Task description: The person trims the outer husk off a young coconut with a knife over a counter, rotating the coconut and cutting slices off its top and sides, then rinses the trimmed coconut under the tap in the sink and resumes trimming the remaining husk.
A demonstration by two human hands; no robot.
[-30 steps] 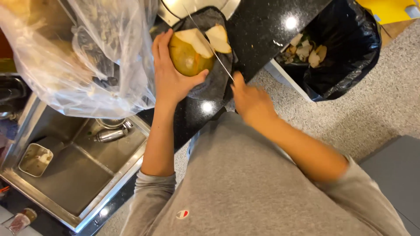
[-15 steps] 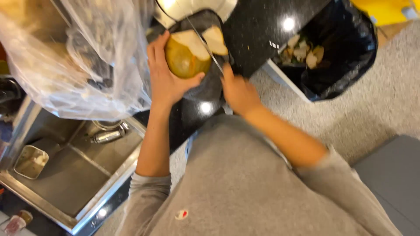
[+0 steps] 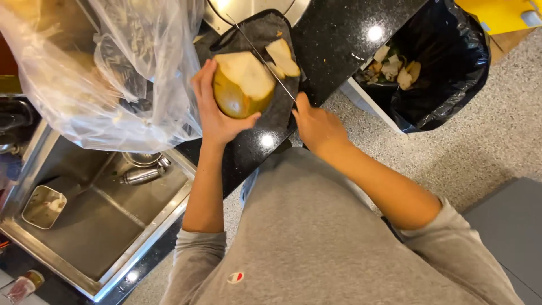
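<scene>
The left hand (image 3: 217, 116) clamps its fingers around a round green-brown coconut (image 3: 241, 85) on the dark cloth (image 3: 265, 34), its top already pared white, lower husk uncut, while the right hand (image 3: 317, 125) grips a long thin-bladed knife (image 3: 265, 59) just beside it.

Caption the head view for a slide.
Left hand steadies a partly husked coconut on a dark board while right hand holds a long knife.
</scene>
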